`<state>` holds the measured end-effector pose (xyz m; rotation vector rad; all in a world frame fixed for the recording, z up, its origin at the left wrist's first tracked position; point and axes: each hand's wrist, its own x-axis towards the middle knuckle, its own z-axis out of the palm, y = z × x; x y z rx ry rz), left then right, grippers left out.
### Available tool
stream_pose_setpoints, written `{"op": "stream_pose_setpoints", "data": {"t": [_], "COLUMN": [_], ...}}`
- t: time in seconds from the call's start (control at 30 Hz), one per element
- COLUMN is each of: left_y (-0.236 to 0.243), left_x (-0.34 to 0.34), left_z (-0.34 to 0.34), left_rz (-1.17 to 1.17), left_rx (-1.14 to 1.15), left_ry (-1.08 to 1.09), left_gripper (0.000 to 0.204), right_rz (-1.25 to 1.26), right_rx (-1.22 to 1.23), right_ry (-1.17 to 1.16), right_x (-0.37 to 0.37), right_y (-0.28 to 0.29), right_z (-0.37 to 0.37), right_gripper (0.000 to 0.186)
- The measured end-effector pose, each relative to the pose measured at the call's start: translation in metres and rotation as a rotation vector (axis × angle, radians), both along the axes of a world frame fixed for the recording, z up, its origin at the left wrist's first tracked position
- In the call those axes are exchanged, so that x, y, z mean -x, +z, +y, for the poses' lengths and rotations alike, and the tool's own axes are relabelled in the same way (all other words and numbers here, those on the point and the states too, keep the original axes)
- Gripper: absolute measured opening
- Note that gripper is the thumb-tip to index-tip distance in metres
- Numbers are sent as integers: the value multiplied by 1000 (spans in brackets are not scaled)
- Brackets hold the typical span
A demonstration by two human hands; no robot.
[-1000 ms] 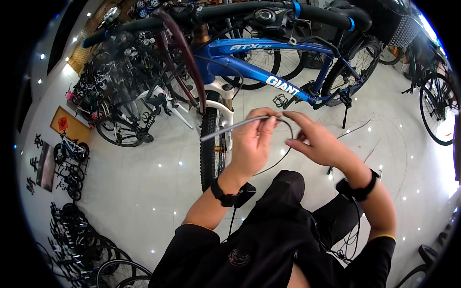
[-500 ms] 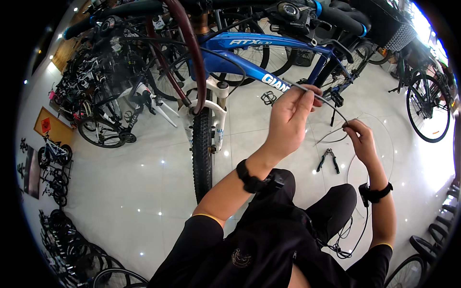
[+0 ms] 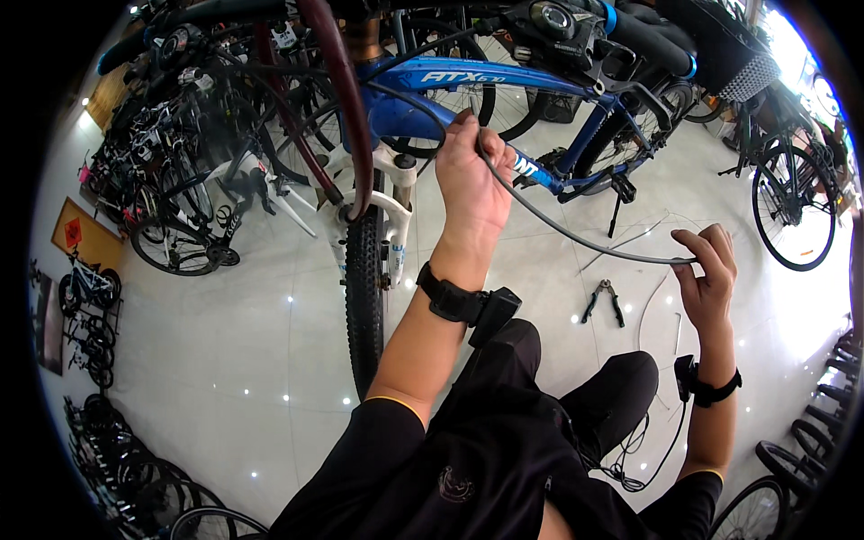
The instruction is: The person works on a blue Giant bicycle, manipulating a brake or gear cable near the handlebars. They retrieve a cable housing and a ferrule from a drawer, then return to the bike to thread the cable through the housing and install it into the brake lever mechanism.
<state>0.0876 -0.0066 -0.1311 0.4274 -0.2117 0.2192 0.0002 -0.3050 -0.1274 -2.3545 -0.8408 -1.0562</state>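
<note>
A dark grey length of bicycle cable housing (image 3: 589, 245) hangs in a shallow curve between my two hands. My left hand (image 3: 474, 171) pinches it near one end, in front of the blue bicycle frame (image 3: 391, 117), with a short tip standing up past the fingers. My right hand (image 3: 708, 274) grips the other end between thumb and fingers, lower and out to the right. On the floor below the housing lies a pair of cable cutters (image 3: 606, 286) with dark handles, spread apart. Thin loose wire (image 3: 641, 315) lies near them.
The bicycle's front tyre (image 3: 364, 297) and white fork (image 3: 396, 189) stand left of my left forearm. Handlebars with a shifter (image 3: 552, 16) cross the top. Many parked bicycles line the left, and a dark one (image 3: 796, 207) stands at the right. A black cord (image 3: 630, 472) hangs by my right leg.
My left hand has moved left and up, and my right hand slightly right and down. The housing between them is now stretched out in a longer curve.
</note>
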Motion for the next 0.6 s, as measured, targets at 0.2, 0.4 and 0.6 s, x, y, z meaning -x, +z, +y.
{"op": "stream_pose_setpoints", "data": {"t": [0.2,0.4,0.6], "left_y": [-9,-25,-11], "left_x": [-4,19,61], "left_z": [4,13,-4], "left_rz": [-2,-187,-365], "left_rx": [138,-658,-1148], "left_ry": [-80,279,475], "left_gripper": [20,37,42], "right_rz": [392,1138,1177], "right_rx": [-80,257,-219], "right_ry": [292,658,629], "right_x": [-8,-18,-71], "right_y": [18,10,-21], "right_z": [33,68,113], "right_gripper": [18,30,32]}}
